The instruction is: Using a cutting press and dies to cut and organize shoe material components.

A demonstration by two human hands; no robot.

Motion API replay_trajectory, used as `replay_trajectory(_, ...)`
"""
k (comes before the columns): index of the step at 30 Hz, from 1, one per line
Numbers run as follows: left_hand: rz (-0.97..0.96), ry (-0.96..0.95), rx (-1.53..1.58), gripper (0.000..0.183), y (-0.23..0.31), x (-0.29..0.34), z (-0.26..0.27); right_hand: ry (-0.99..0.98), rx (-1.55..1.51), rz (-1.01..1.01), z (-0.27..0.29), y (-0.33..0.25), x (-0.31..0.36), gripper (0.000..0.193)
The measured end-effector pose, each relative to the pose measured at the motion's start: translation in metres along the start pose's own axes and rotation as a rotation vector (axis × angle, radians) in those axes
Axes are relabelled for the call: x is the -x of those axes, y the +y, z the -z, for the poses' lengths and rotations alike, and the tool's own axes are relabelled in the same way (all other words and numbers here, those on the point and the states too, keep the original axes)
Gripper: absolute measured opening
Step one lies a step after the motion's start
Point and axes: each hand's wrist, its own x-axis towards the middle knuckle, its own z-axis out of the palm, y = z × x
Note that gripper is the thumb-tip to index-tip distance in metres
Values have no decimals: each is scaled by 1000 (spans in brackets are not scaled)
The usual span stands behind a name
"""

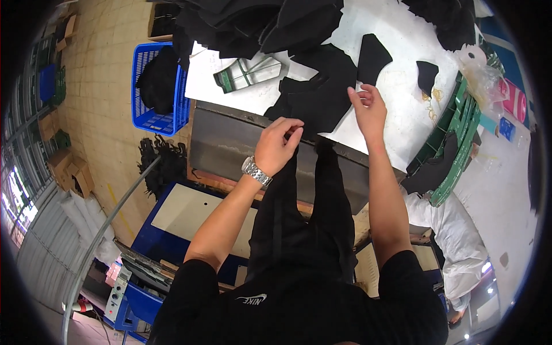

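Observation:
A large black fabric piece (322, 95) with an irregular outline lies at the front edge of the white tabletop (397, 115). My left hand (277, 146), a metal watch on its wrist, is closed at the piece's near left edge, thumb and fingers curled around the margin. Along the right edge, my right hand (370, 112) hovers with its thumb by the fabric and its fingers apart and loosely bent. Just beyond the right fingers sits a smaller black cut piece (372, 59). Another small black piece (426, 76) is farther right, next to yellowish rubber bands (432, 103).
Black fabric piles (259, 26) cover the table's far side. A green frame part (247, 75) lies left; more green parts (448, 144) stand at the right edge. A blue basket (182, 103) of black material is left of the table. A person in white (454, 241) is at right.

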Motion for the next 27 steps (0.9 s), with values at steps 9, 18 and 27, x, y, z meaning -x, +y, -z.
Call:
replay_trajectory(9,-57,90,-64,17,17,-23,-38,-52,-94,59,-5,4,6,31)
replay_trajectory(18,-121,201,-347,24,-1,-43,-82,113,109,565,-3,7,5,24)
replay_trajectory(27,-117,280,-429,24,-5,-41,-91,-135,-241,438,2,10,4,31)
